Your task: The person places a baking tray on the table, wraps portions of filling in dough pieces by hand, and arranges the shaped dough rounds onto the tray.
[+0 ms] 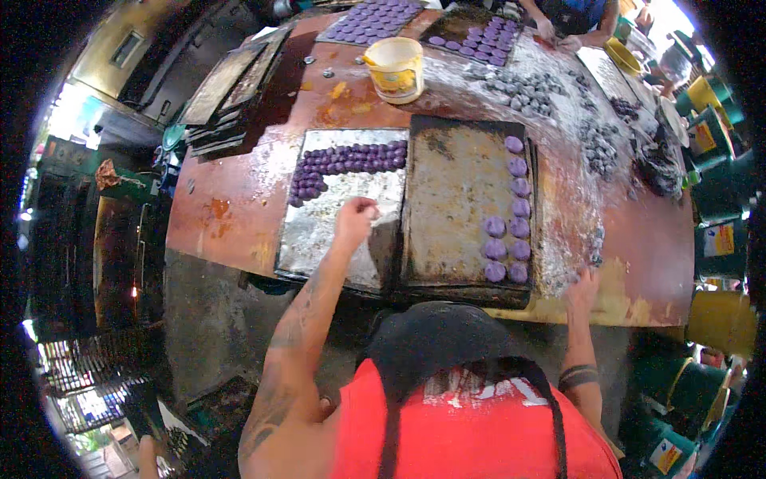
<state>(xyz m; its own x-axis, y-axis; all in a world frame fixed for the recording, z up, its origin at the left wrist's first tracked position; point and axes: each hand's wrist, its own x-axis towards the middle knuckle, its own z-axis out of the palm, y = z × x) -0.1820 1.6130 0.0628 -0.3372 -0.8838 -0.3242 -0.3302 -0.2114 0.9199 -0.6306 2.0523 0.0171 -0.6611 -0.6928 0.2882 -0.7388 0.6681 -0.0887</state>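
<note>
My left hand [357, 222] hovers over the pale, floury tray [343, 239], its fingers curled in; whatever they hold is too small to make out. Small dark purple balls [343, 164] sit in packed rows across the far part of that tray. Beside it on the right lies a dark, worn baking tray [447, 207] on a stack, with flattened purple dough rounds [519, 207] along its right side. Near the table's front right, my right hand [585, 287] reaches down by a few small grey, floured dough pieces [597, 246]. Its fingers are blurred.
A white and yellow bucket [396, 70] stands behind the trays. Flour-dusted dough lumps [523, 92] are scattered at the far right. Stacked trays [231, 84] lie at the far left, and filled trays [371, 21] at the back. A co-worker's hands [558, 40] work across the table.
</note>
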